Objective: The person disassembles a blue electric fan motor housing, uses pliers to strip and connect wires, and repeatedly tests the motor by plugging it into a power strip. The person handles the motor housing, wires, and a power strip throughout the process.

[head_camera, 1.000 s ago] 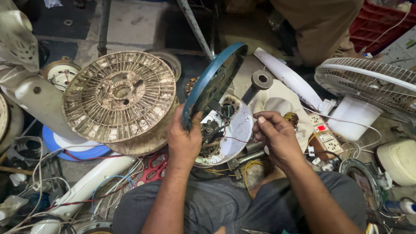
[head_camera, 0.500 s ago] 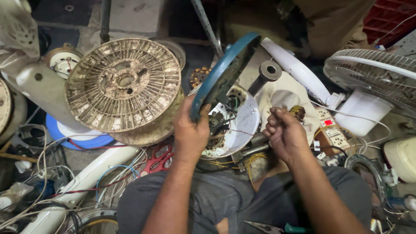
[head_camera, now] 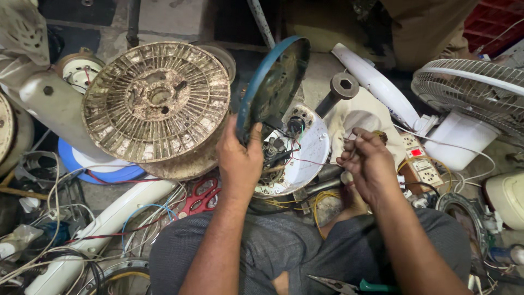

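The left hand [head_camera: 238, 158] closes its grip on the lower edge of a blue round cover [head_camera: 273, 87], thumb on the near face and fingers behind, holding it tilted up on edge over the opened fan motor [head_camera: 289, 150]. Since a moment ago the cover has swung a little higher and more upright, so more of the motor's white housing and its black and red wiring now shows beneath it; I judge that this leaves the inside easier to reach.

The right hand [head_camera: 368, 161], just right of the motor, is pinched shut with fingertips together, seemingly on a thin wire or some small part too fine to tell. It has drawn back slightly from the motor and sits a little lower than before.

Left of the motor lies a large, dusty ribbed disc [head_camera: 155, 106], resting partly on a blue-rimmed plate [head_camera: 90, 169]. Red-handled scissors [head_camera: 202, 198] lie near the motor's lower left, by the left wrist. Beyond the motor to the upper right stands a dark socket tool [head_camera: 338, 90] on white cloth. Further right of the motor are a white extension socket board [head_camera: 420, 161] and a white fan grille [head_camera: 472, 90]. Below the motor, on the person's lap edge, green-handled pliers [head_camera: 349, 285] lie.
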